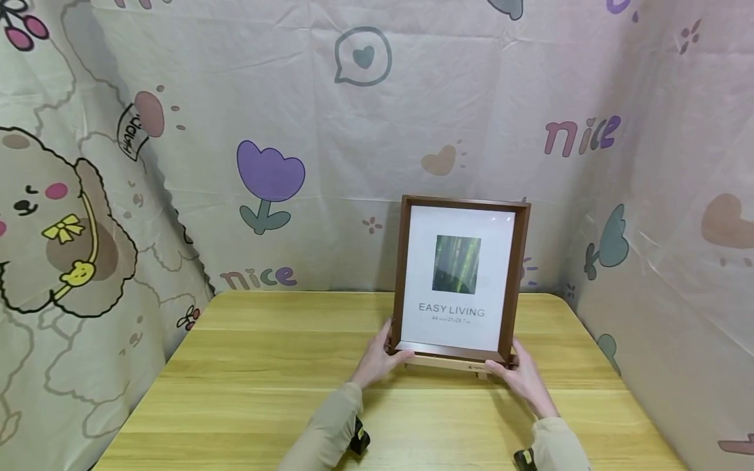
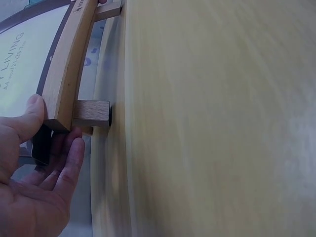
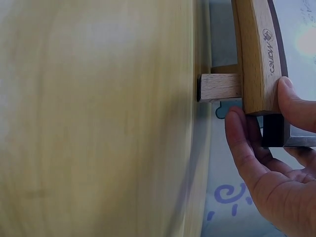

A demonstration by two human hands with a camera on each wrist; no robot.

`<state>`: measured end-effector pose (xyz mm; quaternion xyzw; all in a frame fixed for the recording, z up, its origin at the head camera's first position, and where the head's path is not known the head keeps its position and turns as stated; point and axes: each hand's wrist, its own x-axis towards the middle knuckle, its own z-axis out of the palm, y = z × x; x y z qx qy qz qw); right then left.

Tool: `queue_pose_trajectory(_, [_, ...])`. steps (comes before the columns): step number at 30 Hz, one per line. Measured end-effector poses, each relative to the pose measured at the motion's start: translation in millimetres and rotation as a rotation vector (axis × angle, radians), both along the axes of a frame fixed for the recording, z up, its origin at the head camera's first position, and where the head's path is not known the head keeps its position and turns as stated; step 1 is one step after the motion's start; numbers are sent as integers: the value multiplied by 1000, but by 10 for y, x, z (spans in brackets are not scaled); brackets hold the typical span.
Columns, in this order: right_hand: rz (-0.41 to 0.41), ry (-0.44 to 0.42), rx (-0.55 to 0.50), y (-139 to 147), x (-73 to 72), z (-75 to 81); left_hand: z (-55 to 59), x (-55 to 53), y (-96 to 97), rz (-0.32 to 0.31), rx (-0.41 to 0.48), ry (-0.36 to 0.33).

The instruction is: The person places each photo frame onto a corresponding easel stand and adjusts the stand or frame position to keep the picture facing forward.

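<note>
A brown picture frame point(image 1: 402, 275) stands upright, leaning slightly back, on a light wooden easel point(image 1: 442, 363) on the table. Behind its glazing is a white sheet with a small green picture and the words "EASY LIVING". My left hand point(image 1: 376, 361) grips the frame's lower left corner, thumb on the front and fingers around behind. At the lower right corner my right hand point(image 1: 521, 375) holds it the same way. Both wrist views show the easel's front ledge point(image 2: 66, 69) under the frame's bottom edge, and its short feet point(image 3: 219, 88). The frame hides the easel's back.
The wood-grain table point(image 1: 265, 379) spreads out left, right and in front of the easel. A printed cloth point(image 1: 353, 144) hangs close behind the table's back edge and along both sides. Small black devices point(image 1: 359, 438) are strapped at both wrists.
</note>
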<state>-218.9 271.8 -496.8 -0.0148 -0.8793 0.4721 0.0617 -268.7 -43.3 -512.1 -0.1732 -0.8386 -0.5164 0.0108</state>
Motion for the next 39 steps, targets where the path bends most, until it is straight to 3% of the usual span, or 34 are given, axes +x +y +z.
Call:
queue_pose_trajectory(14, [4,18,21,-85,-38,-2,11,3,-84,36,-42,9])
queue_pose_trajectory(29, [8,24,22,-190,-77,-12,16,7,-205,30,-6,-26])
queue_pose_trajectory(39, [16,36,28,-263,-91,6,12,4,-275,30,4,-2])
